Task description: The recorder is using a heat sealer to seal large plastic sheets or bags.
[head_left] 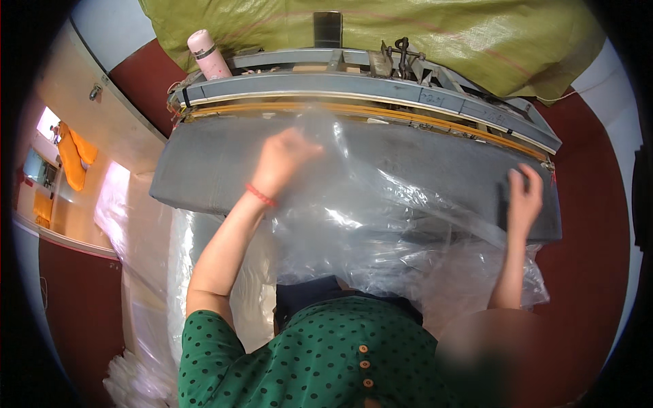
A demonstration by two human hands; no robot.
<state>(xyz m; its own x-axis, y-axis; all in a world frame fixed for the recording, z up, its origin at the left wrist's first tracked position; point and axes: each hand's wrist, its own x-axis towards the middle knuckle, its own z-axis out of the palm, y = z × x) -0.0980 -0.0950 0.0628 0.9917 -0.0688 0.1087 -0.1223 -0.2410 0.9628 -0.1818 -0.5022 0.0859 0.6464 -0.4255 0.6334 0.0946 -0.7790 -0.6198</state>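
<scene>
A sheet of clear plastic film (340, 217) lies crumpled over the front of a dark grey padded surface (435, 160) and hangs down toward my lap. Its raised corner is at my left hand (282, 160), whose fingers are pinched together on the film above the pad; that hand is slightly blurred. Over the pad's right end is my right hand (525, 200), with fingers bent and a gap between them, nothing visible in it. The film's edge passes close to the right wrist.
Behind the pad runs a grey metal frame (272, 87) with orange strips (326, 107) and a clamp (403, 58). A pink bottle (209, 56) and a phone-like dark slab (328, 30) stand at the back. More film (146, 381) spills down at left.
</scene>
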